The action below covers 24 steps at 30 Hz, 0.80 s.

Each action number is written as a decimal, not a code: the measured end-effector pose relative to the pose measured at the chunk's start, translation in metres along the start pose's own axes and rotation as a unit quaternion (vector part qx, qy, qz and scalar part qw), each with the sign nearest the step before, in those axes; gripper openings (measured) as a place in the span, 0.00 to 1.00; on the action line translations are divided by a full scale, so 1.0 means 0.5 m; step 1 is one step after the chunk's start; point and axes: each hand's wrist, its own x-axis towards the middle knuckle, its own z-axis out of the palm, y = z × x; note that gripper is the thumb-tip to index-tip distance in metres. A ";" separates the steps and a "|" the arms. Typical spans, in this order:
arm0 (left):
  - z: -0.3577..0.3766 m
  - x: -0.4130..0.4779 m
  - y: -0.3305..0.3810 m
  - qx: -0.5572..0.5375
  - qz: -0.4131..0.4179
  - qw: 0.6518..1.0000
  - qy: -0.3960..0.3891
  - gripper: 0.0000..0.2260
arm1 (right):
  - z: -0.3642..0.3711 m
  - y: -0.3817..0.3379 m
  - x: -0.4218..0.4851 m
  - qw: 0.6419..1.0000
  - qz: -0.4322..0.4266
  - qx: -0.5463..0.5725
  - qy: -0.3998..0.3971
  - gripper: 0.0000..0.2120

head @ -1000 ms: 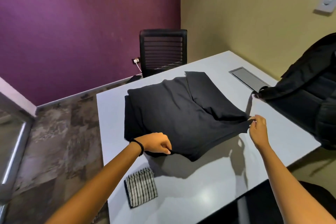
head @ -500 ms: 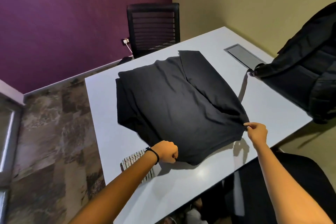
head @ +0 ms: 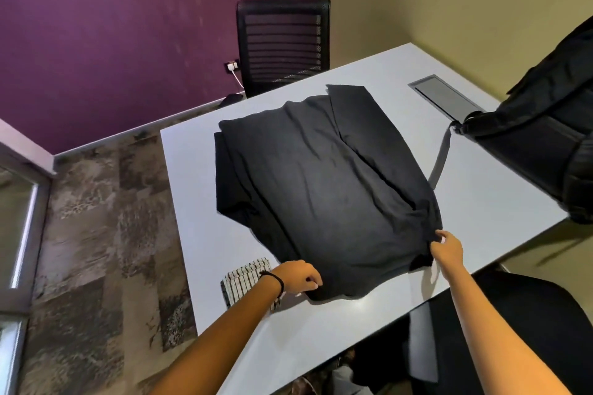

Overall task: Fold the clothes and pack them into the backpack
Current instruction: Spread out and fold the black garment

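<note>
Dark grey garment (head: 324, 189) lies spread over the middle of the white table (head: 481, 212), partly folded, with one panel lapped over along its right side. Its near hem reaches close to the table's near edge.

Left hand (head: 300, 277), black band (head: 278, 281) on the wrist, has fingers curled tight on the garment's near-left corner. Right hand (head: 446, 248) pinches the near-right corner between thumb and fingertips, the cloth bunched there.

Black backpack (head: 545, 138) sits at the table's right edge, not touching the garment; its grey strap (head: 441, 159) trails toward the cloth. Folded striped cloth (head: 245, 279) lies at the near-left edge, partly under the left wrist. Grey hatch (head: 444, 96) is set in the far-right corner area. Black chair (head: 284, 45) stands at the far edge.
</note>
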 end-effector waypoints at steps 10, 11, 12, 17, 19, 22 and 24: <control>-0.058 -0.028 -0.165 -0.182 -0.165 0.941 0.233 0.13 | 0.125 0.009 -0.050 0.979 -0.182 -0.034 -0.085 0.14; -0.061 -0.029 -0.181 -0.201 -0.179 0.929 0.253 0.14 | 0.138 0.008 -0.056 0.973 -0.202 -0.041 -0.103 0.14; -0.065 -0.031 -0.194 -0.217 -0.189 0.919 0.269 0.15 | 0.151 0.005 -0.062 0.967 -0.219 -0.053 -0.121 0.14; -0.091 -0.037 -0.240 -0.246 -0.213 0.886 0.330 0.18 | 0.204 -0.023 -0.095 0.933 -0.273 -0.119 -0.200 0.14; -0.102 -0.032 -0.256 -0.242 -0.219 0.882 0.341 0.17 | 0.224 -0.038 -0.114 0.917 -0.289 -0.133 -0.240 0.14; -0.121 -0.021 -0.279 -0.222 -0.225 0.881 0.351 0.17 | 0.247 -0.055 -0.144 0.890 -0.287 -0.151 -0.321 0.17; -0.136 -0.008 -0.293 -0.215 -0.223 0.884 0.349 0.19 | 0.257 -0.065 -0.160 0.865 -0.297 -0.202 -0.349 0.13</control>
